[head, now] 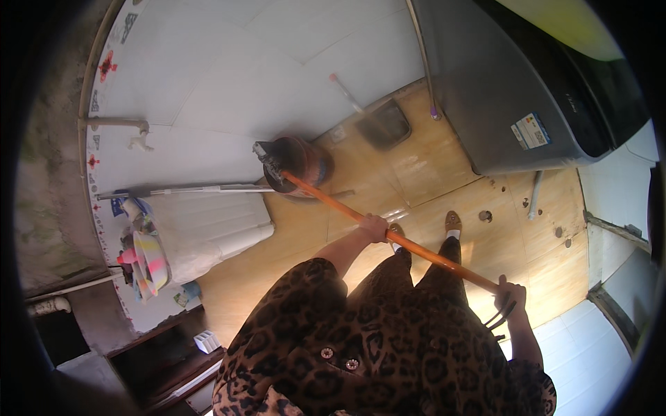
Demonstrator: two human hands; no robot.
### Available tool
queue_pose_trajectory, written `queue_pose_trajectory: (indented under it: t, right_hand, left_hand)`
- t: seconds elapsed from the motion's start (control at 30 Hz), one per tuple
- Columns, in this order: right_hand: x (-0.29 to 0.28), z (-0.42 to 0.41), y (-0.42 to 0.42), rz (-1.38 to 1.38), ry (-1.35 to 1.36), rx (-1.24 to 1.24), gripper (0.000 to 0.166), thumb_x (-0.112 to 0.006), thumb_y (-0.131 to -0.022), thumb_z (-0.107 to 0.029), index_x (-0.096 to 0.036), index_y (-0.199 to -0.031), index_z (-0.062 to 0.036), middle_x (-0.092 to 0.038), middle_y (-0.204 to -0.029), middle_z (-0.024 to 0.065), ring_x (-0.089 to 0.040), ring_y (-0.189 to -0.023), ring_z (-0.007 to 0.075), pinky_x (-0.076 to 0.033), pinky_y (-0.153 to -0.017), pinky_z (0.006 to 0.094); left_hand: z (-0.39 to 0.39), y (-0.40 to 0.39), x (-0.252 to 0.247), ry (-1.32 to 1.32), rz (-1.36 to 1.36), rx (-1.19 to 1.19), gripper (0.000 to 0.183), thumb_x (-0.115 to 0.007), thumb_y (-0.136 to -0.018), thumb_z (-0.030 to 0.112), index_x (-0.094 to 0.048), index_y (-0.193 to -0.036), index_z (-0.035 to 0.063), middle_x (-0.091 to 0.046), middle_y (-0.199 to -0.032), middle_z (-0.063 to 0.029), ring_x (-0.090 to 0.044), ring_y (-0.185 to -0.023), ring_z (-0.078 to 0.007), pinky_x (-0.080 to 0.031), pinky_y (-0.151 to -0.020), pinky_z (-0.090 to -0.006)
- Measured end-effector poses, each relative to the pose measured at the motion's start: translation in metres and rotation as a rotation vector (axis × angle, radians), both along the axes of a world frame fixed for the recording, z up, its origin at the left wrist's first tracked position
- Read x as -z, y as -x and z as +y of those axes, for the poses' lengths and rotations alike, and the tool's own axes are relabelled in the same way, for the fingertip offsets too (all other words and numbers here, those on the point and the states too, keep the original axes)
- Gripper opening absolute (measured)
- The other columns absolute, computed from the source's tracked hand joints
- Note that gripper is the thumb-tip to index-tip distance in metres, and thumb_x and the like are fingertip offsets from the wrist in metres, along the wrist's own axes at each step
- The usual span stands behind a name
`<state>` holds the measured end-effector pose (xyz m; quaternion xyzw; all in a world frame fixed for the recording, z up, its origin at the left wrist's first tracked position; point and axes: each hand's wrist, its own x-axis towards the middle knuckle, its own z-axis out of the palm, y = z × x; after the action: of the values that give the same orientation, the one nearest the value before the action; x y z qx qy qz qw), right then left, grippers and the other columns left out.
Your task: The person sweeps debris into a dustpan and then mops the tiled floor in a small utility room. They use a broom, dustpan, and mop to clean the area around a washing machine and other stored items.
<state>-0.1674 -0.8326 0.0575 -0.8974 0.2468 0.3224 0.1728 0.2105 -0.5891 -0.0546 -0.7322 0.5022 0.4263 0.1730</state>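
Both my hands grip a long orange pole (pixel 333 200) that runs diagonally across the view. My left hand (pixel 373 229) is closed around its middle. Near its lower right end my right hand (pixel 509 299) holds it, with a dark cord loop hanging there. At the far end a grey, wet-looking mop head (pixel 269 162) rests over the mouth of a dark reddish bucket (pixel 316 165) on the floor. How far it sits inside the bucket is hard to tell.
A grey washing machine (pixel 499 104) stands at upper right. Beside the wall lies a dark dustpan (pixel 386 125) with an upright handle. A white-covered stand (pixel 208 229) holds basins at left. Wall tap (pixel 139 138), drain pipe (pixel 535 195) and holes (pixel 485 216) in the tan floor show.
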Motion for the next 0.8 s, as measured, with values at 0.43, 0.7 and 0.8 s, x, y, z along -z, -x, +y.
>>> queue_pose_trajectory:
  t: [0.43,0.7,0.8]
  right_hand:
    - [0.053,-0.088,0.096,-0.316,0.047,0.069,0.022,-0.065,-0.073,-0.013,-0.045,-0.081,-0.0098,-0.056,-0.062,0.0105,-0.06,-0.058,0.0321,-0.047,-0.054,0.044]
    - [0.065,-0.107,0.1,-0.393,0.12,0.057,0.014,-0.059,-0.077,-0.019,-0.048,-0.072,-0.0105,-0.055,-0.056,0.0098,-0.059,-0.054,0.0317,-0.047,-0.052,0.0435]
    - [0.074,-0.121,0.093,-0.431,0.04,0.049,0.015,-0.059,-0.078,-0.022,-0.05,-0.074,-0.0109,-0.057,-0.059,0.0104,-0.06,-0.056,0.0311,-0.048,-0.053,0.0434]
  left_hand:
    - [-0.084,0.066,-0.1,-0.051,-0.052,-0.008,0.023,-0.062,-0.074,0.033,-0.066,-0.088,0.015,-0.065,-0.092,-0.005,-0.06,-0.095,-0.0231,-0.041,-0.088,-0.0392]
    - [-0.102,0.081,-0.135,-0.06,-0.15,-0.044,0.02,-0.057,-0.077,0.027,-0.066,-0.089,0.0138,-0.066,-0.092,-0.0086,-0.062,-0.093,-0.0233,-0.041,-0.089,-0.0395]
    - [-0.102,0.075,-0.134,-0.037,-0.193,-0.069,0.018,-0.058,-0.076,0.026,-0.066,-0.087,0.0142,-0.066,-0.09,-0.0089,-0.062,-0.092,-0.0239,-0.041,-0.088,-0.0398]
